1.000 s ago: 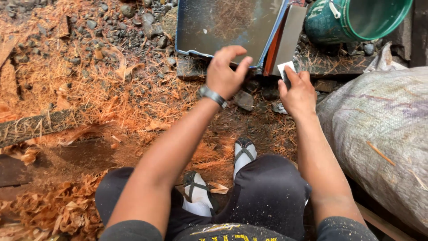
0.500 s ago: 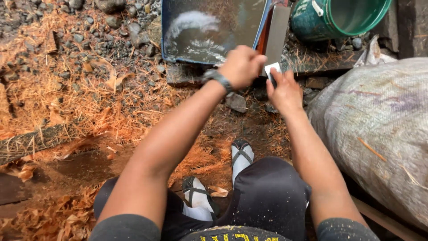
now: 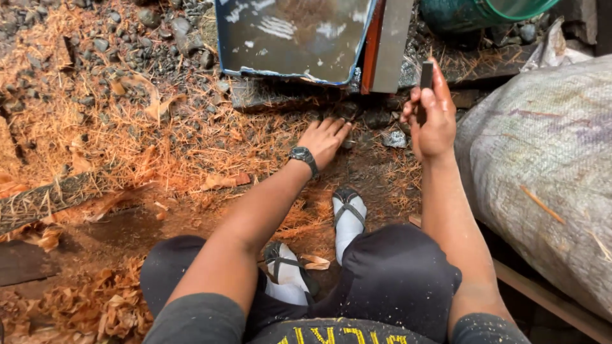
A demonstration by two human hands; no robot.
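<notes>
My left hand [image 3: 324, 140], with a dark wristwatch [image 3: 303, 157] on the wrist, reaches down with fingers spread onto the dirt ground just below the blue-rimmed water tray [image 3: 228, 64]. My right hand [image 3: 432, 121] is raised to the right of it and pinches a small thin dark flat blade [image 3: 426, 75], held upright between thumb and fingers. A grey sharpening stone [image 3: 390, 44] in a red-brown holder lies along the tray's right edge, just left of the blade.
A large woven sack [image 3: 542, 172] fills the right side. A green bucket [image 3: 472, 14] stands at the top right. Orange wood shavings [image 3: 95, 127] and grey gravel [image 3: 121, 38] cover the ground at left. My knees and sandalled feet [image 3: 347, 213] are below the hands.
My left hand has dropped from the stone's lower end to the ground. My right hand has lifted the blade off the stone and turned it upright. The camera has tilted, bringing the tray closer.
</notes>
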